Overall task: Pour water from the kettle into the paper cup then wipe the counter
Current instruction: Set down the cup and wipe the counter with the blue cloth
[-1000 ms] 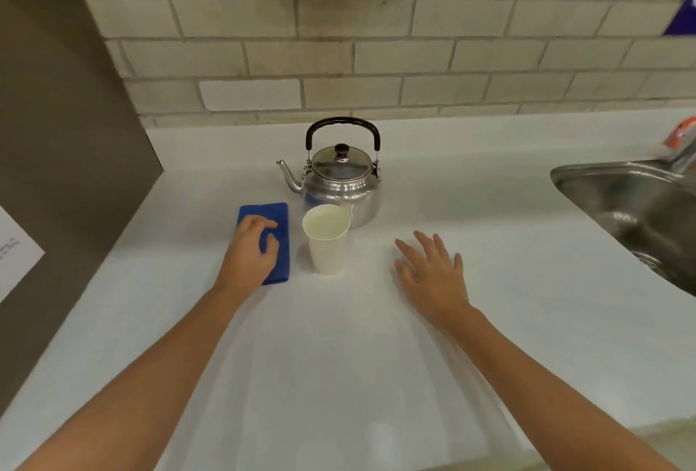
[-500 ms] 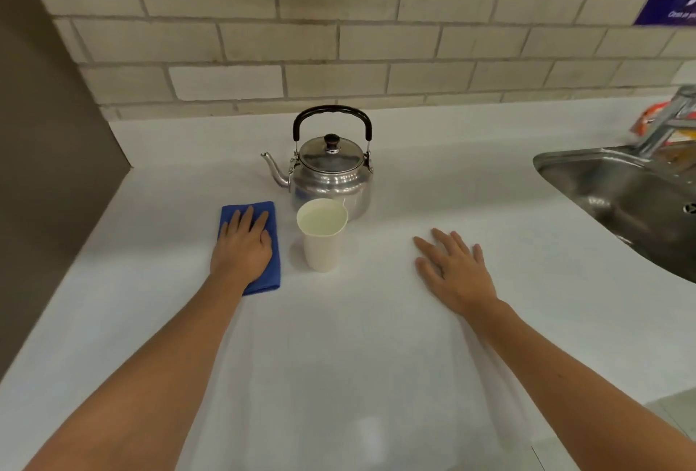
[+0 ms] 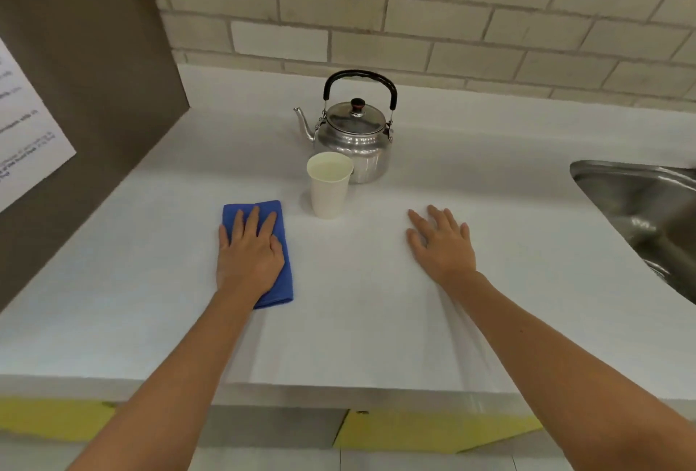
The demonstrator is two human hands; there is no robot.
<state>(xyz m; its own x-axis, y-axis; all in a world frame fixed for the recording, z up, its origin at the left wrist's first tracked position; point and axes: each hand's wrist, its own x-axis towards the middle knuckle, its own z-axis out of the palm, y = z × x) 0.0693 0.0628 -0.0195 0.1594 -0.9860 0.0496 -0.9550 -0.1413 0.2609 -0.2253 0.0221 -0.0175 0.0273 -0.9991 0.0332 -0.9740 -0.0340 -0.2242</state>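
Observation:
A steel kettle (image 3: 354, 139) with a black handle stands upright on the white counter (image 3: 357, 320), spout to the left. Right in front of it stands a white paper cup (image 3: 328, 190) with liquid inside. A folded blue cloth (image 3: 283, 271) lies flat left of the cup. My left hand (image 3: 248, 252) presses flat on the cloth, fingers spread, covering most of it. My right hand (image 3: 442, 244) rests palm down on the bare counter to the right of the cup, holding nothing.
A steel sink (image 3: 647, 214) is sunk into the counter at the right. A brown panel (image 3: 75, 75) with a paper sheet (image 3: 22, 131) walls the left side. A brick wall (image 3: 414, 7) runs behind. The counter's front edge (image 3: 339, 393) is near me.
My left hand has slid the blue cloth toward me, away from the kettle. My right hand stays flat on the counter. The camera has tilted down, showing the counter's front edge.

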